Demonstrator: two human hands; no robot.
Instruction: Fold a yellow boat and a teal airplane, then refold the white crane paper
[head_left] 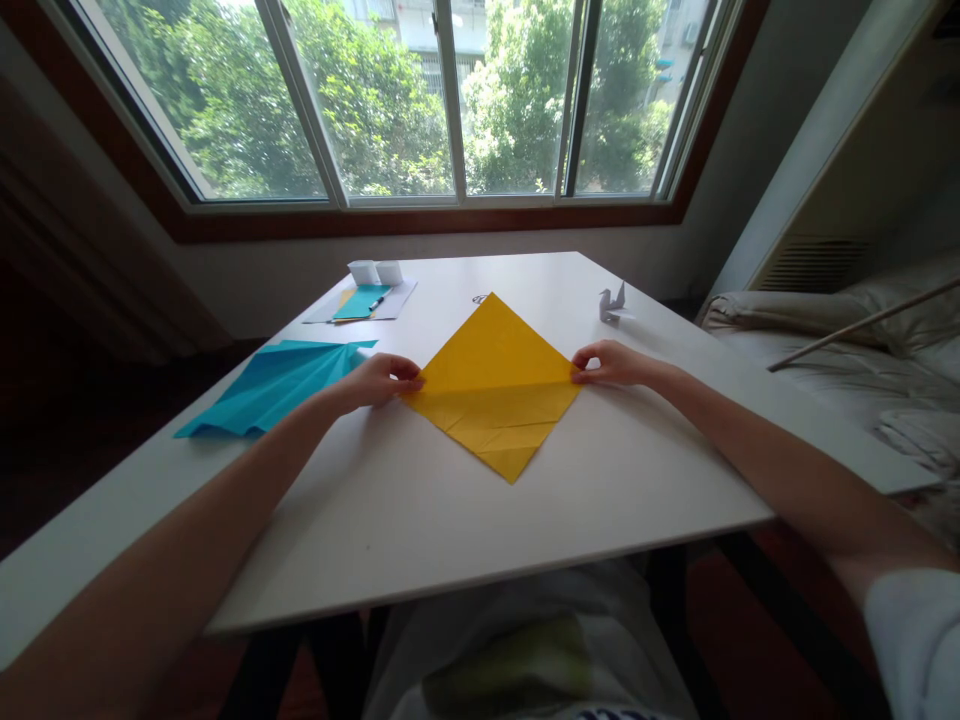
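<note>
While the yellow paper (495,385) lies flat on the white counter (420,520), the left hand (379,381) pinches its left corner and the right hand (611,363) pinches its right corner.

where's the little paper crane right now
In the head view the paper crane stands on the white table, far right, beyond the right hand and right of the yellow paper.

white table (420,520), wide window (390,100), bed (825,340)

White table (420,520) — yellow sheet (495,385), blue paper (277,385), perhaps a paper crane (611,303).
</note>
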